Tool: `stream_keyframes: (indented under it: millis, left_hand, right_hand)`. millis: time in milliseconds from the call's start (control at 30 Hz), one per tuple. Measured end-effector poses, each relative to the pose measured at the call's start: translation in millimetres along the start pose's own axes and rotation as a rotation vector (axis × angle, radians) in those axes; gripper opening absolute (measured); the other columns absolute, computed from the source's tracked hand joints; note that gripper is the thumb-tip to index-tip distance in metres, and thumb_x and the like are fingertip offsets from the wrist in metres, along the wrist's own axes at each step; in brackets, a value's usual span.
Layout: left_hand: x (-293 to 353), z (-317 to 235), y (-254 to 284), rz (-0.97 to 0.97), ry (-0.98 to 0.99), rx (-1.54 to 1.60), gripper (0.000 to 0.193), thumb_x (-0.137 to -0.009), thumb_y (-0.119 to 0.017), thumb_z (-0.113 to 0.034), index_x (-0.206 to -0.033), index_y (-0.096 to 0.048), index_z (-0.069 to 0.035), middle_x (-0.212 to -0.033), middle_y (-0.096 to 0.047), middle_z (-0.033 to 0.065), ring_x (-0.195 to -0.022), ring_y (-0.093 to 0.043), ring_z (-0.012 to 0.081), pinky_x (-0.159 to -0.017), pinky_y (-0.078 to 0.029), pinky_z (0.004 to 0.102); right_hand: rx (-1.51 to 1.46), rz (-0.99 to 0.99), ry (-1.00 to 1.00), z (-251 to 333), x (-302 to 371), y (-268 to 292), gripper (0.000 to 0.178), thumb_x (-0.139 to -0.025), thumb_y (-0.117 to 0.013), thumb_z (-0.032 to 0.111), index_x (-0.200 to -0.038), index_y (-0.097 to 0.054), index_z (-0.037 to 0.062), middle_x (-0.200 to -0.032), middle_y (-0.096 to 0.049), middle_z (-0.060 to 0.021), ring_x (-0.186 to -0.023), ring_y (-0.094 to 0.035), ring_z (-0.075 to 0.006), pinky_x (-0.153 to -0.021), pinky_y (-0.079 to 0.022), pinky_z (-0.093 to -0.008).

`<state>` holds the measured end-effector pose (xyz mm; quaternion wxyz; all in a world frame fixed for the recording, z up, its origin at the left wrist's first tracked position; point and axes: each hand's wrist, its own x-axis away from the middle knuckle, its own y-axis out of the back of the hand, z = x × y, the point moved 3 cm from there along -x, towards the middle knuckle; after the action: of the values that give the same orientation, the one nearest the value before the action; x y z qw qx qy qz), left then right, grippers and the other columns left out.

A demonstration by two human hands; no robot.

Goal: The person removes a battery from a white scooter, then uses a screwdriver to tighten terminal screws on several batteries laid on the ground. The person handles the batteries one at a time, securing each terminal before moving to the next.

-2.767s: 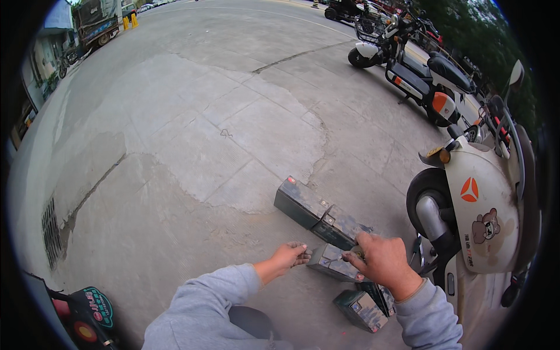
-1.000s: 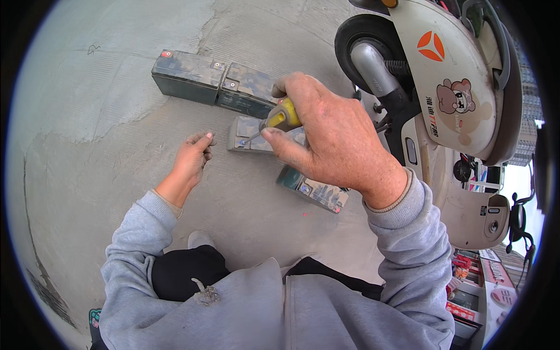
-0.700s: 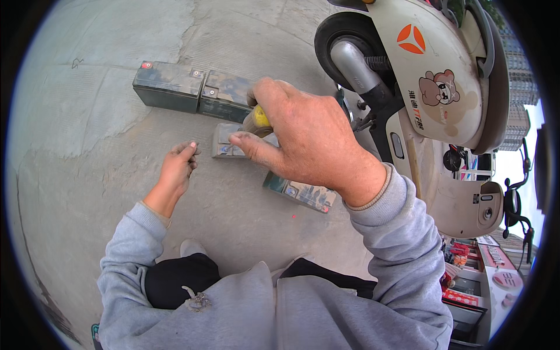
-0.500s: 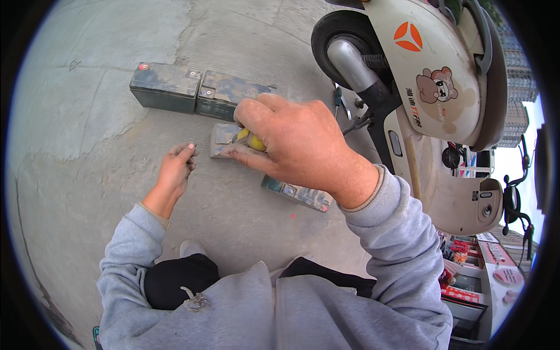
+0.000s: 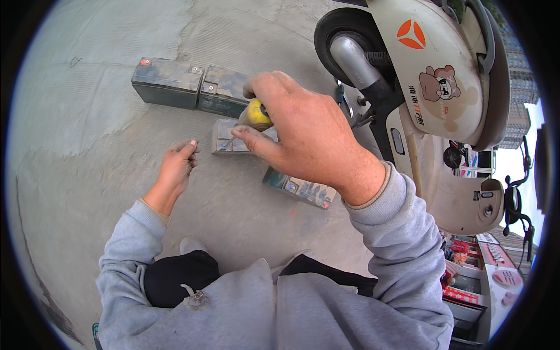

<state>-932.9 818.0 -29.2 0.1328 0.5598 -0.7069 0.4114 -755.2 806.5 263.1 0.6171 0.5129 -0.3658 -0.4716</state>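
I see right hand grip wrapped round yellow screwdriver handle, tip down on grey battery lying on concrete floor. Left hand just left of that battery, fingertips pinched together; whether anything between them, cannot tell. Two dark batteries end to end beyond. Another battery partly hidden under right wrist. Scooter crowds right side, front wheel close to work. Open floor left and ahead. Screwdriver shaft mostly hidden by fingers. My knees block lower edge.
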Motion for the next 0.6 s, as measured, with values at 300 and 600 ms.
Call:
stream_keyframes:
  millis: [300, 600]
  left_hand:
    - [1.2, -1.2, 0.6, -0.013, -0.038, -0.031, 0.027, -0.094, -0.065, -0.021, -0.107, -0.063, 0.003, -0.086, -0.059, 0.0022, -0.071, -0.048, 0.0080, -0.064, -0.044, 0.0242]
    - [2.1, -0.1, -1.3, -0.008, -0.039, -0.030, 0.026, -0.095, -0.064, -0.021, -0.108, -0.062, 0.001, -0.089, -0.061, 0.0031, -0.074, -0.051, 0.0089, -0.068, -0.047, 0.0251]
  right_hand:
    - [0.091, 0.047, 0.012, 0.9, 1.5, 1.7, 0.035, -0.082, -0.076, 0.025, -0.106, -0.059, 0.0058, -0.090, -0.064, -0.0097, -0.072, -0.065, -0.0281, -0.061, -0.051, -0.0350]
    - [0.171, 0.072, -0.048, -1.8, -1.5, -2.1, 0.031, -0.084, -0.069, 0.026, -0.100, -0.053, 0.0050, -0.086, -0.063, -0.0132, -0.068, -0.065, -0.0322, -0.054, -0.050, -0.0395]
